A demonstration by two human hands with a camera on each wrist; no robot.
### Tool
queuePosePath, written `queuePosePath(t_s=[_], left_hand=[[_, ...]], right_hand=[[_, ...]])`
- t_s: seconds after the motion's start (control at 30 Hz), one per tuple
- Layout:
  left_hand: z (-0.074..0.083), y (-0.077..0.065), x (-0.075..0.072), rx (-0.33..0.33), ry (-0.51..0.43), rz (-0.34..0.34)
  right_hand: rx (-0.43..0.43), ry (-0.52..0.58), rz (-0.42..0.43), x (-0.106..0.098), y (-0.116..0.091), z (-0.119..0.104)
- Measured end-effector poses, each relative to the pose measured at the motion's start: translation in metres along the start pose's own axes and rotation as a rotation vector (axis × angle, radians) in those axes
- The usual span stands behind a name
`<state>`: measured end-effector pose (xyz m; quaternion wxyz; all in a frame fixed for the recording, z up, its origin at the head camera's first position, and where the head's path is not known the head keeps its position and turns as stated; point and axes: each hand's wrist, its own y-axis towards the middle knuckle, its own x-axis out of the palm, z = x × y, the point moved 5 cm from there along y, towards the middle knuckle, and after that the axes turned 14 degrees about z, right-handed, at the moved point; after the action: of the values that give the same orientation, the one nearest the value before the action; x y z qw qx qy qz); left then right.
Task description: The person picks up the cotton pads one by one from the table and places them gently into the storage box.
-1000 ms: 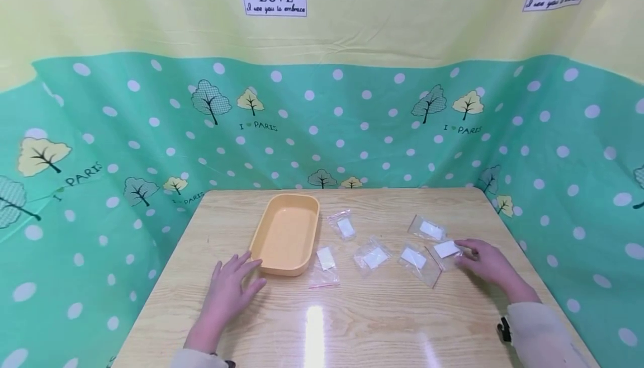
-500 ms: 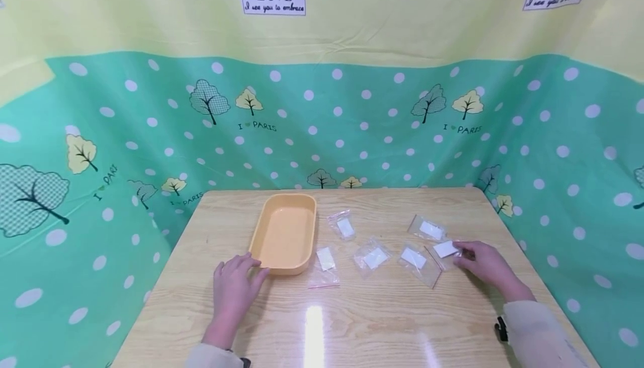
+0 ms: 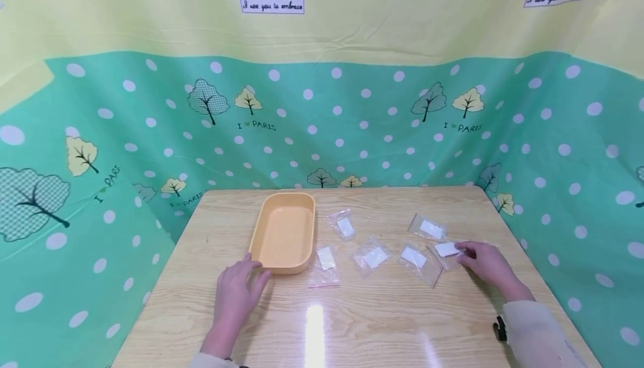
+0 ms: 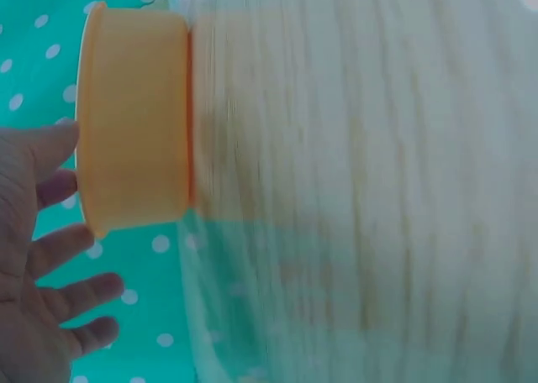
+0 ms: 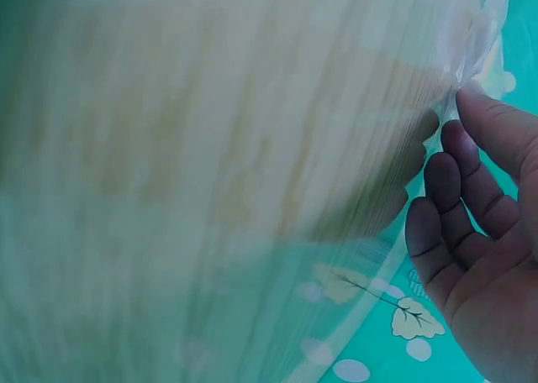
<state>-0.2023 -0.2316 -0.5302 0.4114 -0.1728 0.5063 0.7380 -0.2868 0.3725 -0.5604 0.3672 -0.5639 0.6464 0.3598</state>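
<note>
My left hand is at the near-left corner of an orange plastic tray, thumb outside and index finger over the rim, pinching it. In the left wrist view the tray shows its side wall, and the other fingers are spread away from it. On the right, my right hand pinches the edge of a small clear zip bag with a white rectangular piece inside. The right wrist view has the thumb and index finger together on clear plastic; the other fingers are loosely bent.
Several similar bags lie on the wooden table: one beside the tray, one behind it, one mid-table, and others near the right hand. Polka-dot curtains enclose the table's back and sides.
My left hand has moved right and its fingers have closed on the tray's rim; the tray has shifted slightly left. My right fingers have come together on the bag's edge, which has barely moved.
</note>
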Motion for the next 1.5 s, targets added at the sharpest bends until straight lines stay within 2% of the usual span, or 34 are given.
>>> queuePosePath(t_s=[0.17, 0.33, 0.53, 1.0, 1.5], left_hand=[[-0.001, -0.003, -0.002, -0.012, -0.043, -0.083], [-0.005, -0.005, -0.001, -0.039, -0.046, -0.172], [-0.006, -0.008, -0.003, -0.051, -0.046, -0.223], [-0.008, -0.013, -0.005, -0.035, -0.069, -0.278], [-0.008, -0.013, -0.006, -0.044, -0.069, -0.281]], right_hand=[[0.037, 0.013, 0.007, -0.002, -0.001, 0.004], [0.052, 0.029, 0.021, -0.006, -0.004, 0.007], [0.072, 0.082, 0.059, -0.018, -0.007, 0.007], [-0.007, 0.152, 0.188, -0.039, -0.009, -0.014], [-0.033, 0.268, 0.245, -0.036, -0.004, -0.057]])
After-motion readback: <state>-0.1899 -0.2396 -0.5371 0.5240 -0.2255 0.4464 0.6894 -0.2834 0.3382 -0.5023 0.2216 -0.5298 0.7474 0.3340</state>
